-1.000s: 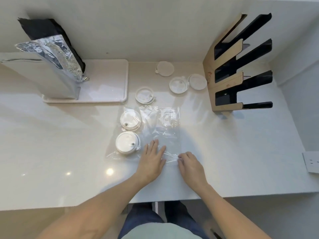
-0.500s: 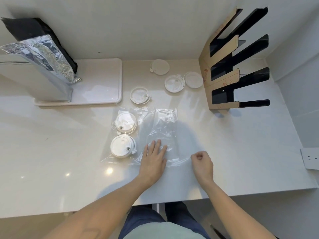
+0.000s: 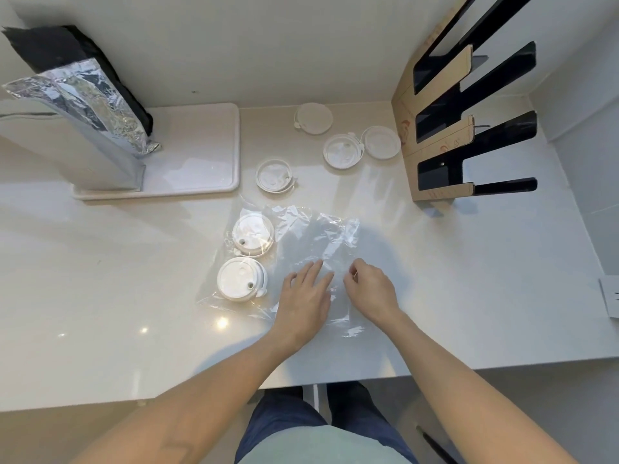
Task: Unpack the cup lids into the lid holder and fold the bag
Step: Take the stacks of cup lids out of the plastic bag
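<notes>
The bag (image 3: 311, 252), a clear plastic sheet, lies flat on the counter (image 3: 100, 279) at the middle of the frame, with two white lids (image 3: 253, 234) on or under its left part; through the film I cannot tell which. Four more lids (image 3: 341, 151) lie loose toward the upper middle, just left of the lid holder (image 3: 432, 128) at upper right, whose dark slots look empty, though its top is cut off by the frame edge. At upper left a foil pouch (image 3: 83, 95) stands on a pale tray (image 3: 201, 155). The left hand (image 3: 306, 298) presses flat on the near part of the bag, fingers spread and open, as it was half a second ago. The right hand (image 3: 370, 291) has come back in from the bag's right edge to just beside the left, thumb and forefinger pinched together, apparently on a bit of film, though the clear plastic makes the grip hard to confirm. That suggests the fold is starting, while no lids appear to be in the holder.
</notes>
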